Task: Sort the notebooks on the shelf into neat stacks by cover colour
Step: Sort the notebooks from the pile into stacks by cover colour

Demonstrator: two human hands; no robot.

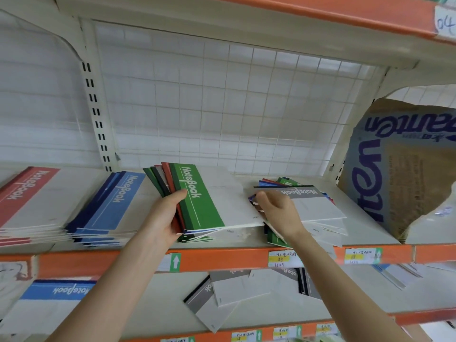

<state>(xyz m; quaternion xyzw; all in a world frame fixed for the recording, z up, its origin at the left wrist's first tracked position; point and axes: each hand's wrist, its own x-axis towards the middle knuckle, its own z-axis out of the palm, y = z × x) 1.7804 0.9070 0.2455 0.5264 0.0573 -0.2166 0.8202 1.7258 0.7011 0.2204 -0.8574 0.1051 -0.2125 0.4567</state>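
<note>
Both at edges | left hand (pixel 164 218) grips mixed stack (pixel 207 203) | right hand (pixel 278 211) pinches grey-topped pile (pixel 317 206)

Both bare forearms reach upward. The left hand (pixel 164 215) grips a green-topped bundle of paper notebooks (pixel 202 206), thumb above. The right hand (pixel 278 211) pinches a grey-banded paper notebook (pixel 318 206) at its corner with curled fingers.

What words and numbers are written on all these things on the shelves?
"NoteBook": green notebook, red notebook, blue notebook, grey notebook, lower-shelf blue notebook.
"04": white tag, top shelf edge.
Not readable whole: big upside-down letters on the cardboard box, cut off.
Too blurred: handwriting on the price labels.
</note>
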